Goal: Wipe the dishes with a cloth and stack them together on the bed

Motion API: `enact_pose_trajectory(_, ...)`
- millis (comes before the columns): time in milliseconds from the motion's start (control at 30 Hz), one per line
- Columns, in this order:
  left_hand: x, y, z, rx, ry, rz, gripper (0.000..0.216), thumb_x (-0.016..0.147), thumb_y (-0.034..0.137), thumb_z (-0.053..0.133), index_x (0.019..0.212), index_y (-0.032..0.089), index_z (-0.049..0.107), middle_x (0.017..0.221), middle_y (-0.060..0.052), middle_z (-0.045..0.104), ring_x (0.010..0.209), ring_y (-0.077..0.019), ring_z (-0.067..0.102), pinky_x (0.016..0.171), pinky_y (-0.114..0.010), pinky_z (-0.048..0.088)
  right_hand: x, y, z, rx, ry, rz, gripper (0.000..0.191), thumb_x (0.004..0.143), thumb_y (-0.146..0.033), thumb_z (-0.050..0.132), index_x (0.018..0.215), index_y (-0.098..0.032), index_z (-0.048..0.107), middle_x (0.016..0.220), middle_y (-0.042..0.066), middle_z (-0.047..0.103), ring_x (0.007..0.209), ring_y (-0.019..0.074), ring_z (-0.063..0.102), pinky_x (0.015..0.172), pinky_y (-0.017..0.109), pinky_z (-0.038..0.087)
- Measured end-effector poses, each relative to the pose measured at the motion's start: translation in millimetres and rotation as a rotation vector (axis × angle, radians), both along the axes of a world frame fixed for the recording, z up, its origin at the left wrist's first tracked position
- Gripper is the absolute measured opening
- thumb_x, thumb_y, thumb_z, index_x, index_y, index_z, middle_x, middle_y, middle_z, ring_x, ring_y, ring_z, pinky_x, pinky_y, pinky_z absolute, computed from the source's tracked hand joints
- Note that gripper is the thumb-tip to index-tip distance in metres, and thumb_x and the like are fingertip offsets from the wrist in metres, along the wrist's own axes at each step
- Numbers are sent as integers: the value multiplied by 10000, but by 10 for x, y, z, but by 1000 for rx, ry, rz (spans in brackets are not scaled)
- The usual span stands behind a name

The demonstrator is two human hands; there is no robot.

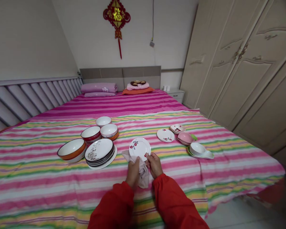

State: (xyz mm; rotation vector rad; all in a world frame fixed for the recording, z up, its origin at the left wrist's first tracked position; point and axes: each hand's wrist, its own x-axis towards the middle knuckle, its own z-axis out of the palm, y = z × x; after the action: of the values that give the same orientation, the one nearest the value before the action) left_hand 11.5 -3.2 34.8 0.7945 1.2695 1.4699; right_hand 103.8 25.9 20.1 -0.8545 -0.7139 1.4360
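A small white plate with red flowers (139, 147) is held tilted above the striped bedspread. My right hand (154, 165) pinches its near rim. My left hand (132, 172) grips a pale pink cloth (143, 174) that hangs between both hands and touches the plate's lower left edge. Both arms wear red sleeves.
Left of the hands lie a stack of patterned plates (99, 152), an orange-rimmed bowl (71, 149) and three smaller bowls (109, 130). To the right are a flowered plate (165, 135), pink dishes (185, 138) and stacked white dishes (198, 149). A wardrobe (240, 63) stands right of the bed.
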Motion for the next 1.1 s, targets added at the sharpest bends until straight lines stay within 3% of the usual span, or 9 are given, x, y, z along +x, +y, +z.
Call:
enact_pose_trajectory(200, -574, 53, 438, 23, 193, -151, 331, 535, 428, 770, 621, 132, 648, 561, -27, 638, 536, -165, 559, 550, -284, 434, -12, 12, -31, 11, 8, -5, 371, 627, -466, 786, 690, -194, 540, 370, -70, 502, 301, 57, 371, 323, 167, 185)
enact_pose_trajectory(300, -692, 84, 566, 47, 251, -167, 292, 559, 398, 770, 615, 136, 654, 573, -16, 641, 560, -161, 562, 559, -271, 438, -8, 19, -49, 30, -15, 36, 380, 626, -450, 791, 623, -194, 509, 355, -63, 499, 290, 46, 340, 330, 172, 180)
enact_pose_trajectory(367, -625, 85, 532, 85, 244, -98, 316, 611, 417, 742, 718, 126, 675, 654, -28, 672, 614, -166, 593, 599, -273, 463, 0, 22, -52, 30, -15, 67, 397, 617, -442, 798, 594, -197, 487, 352, -56, 505, 286, 44, 334, 330, 176, 179)
enact_pose_trajectory(467, -360, 34, 316, 118, 118, 24, 367, 673, 448, 705, 835, 122, 656, 728, -42, 686, 641, -165, 619, 625, -280, 485, 16, 21, -44, 12, 9, 61, 411, 595, -432, 811, 599, -204, 468, 364, -49, 526, 287, 48, 348, 330, 175, 187)
enact_pose_trajectory(633, -66, -53, 35, -17, -116, 102, 471, 611, 503, 729, 869, 122, 631, 681, -42, 670, 583, -170, 617, 576, -295, 479, 20, 9, -29, 6, -9, 37, 387, 611, -424, 807, 627, -196, 496, 381, -50, 537, 290, 49, 355, 331, 172, 207)
enact_pose_trajectory(767, -271, 2, 206, 26, 86, -36, 354, 611, 458, 728, 723, 134, 638, 577, -14, 623, 518, -152, 563, 548, -284, 454, -3, 8, -35, 19, -9, -5, 363, 622, -438, 800, 711, -181, 561, 395, -56, 538, 298, 58, 380, 323, 169, 204)
enact_pose_trajectory(900, -455, -42, 469, 60, 212, -61, 305, 593, 367, 768, 495, 177, 551, 462, 28, 519, 496, -133, 499, 507, -247, 400, -12, 19, -50, 29, 13, -45, 357, 621, -438, 796, 737, -180, 577, 400, -62, 530, 306, 57, 381, 329, 169, 203)
enact_pose_trajectory(1000, -392, -144, 592, 119, 218, -188, 309, 694, 443, 715, 606, 166, 611, 524, 16, 569, 540, -143, 535, 559, -254, 433, 9, 26, -63, 8, 24, -4, 360, 620, -447, 793, 715, -178, 572, 390, -61, 517, 309, 53, 360, 338, 172, 192)
enact_pose_trajectory(1100, -227, -135, 617, 87, 19, -311, 429, 758, 570, 629, 795, 143, 659, 576, -2, 617, 531, -144, 558, 573, -265, 453, 38, 30, -82, -21, 49, 47, 356, 612, -437, 799, 705, -177, 575, 399, -70, 504, 323, 51, 341, 351, 176, 195)
